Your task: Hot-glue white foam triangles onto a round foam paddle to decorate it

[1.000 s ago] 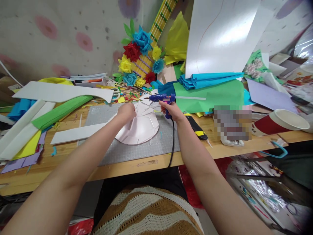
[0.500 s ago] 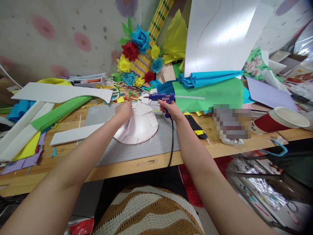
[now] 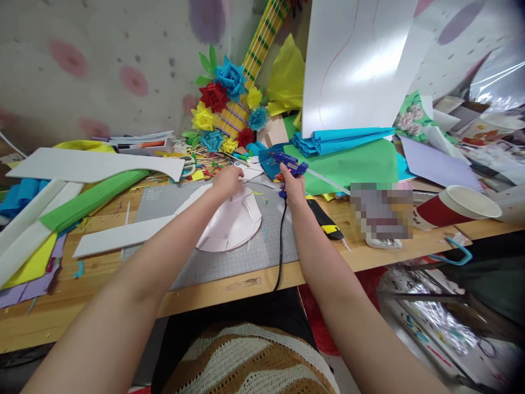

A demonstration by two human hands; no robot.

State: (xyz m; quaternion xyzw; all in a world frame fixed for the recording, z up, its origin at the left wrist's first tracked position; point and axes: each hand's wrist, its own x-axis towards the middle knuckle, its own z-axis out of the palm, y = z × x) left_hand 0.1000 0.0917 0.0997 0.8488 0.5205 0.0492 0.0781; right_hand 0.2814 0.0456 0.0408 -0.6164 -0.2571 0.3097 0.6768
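My right hand (image 3: 293, 187) is wrapped round a blue glue gun (image 3: 292, 164), its nozzle pointing up and left and a glue stick (image 3: 328, 181) jutting from its back. A black cord hangs from its handle. My left hand (image 3: 228, 183) is closed at the far edge of a round white board piece (image 3: 229, 221). A thin white strip (image 3: 260, 182) runs rightward from its fingertips, which are partly hidden. Narrow raised bits show on the round piece, which lies on a grey cutting mat (image 3: 274, 241). A long white board piece (image 3: 123, 235) reaches under my left forearm.
Behind the mat lie scissors (image 3: 188, 166) and scattered paper scraps. A paper-flower guitar (image 3: 238, 112) leans on the wall beside a large white board (image 3: 353, 60). To the right are a black-and-yellow cutter (image 3: 326, 219) and a paper cup (image 3: 455, 207). Rolled green paper (image 3: 96, 200) lies left.
The glue gun has turned, its nozzle now angled upward and away from the round piece. My left hand has shifted right along the far edge. The whole view has moved slightly.
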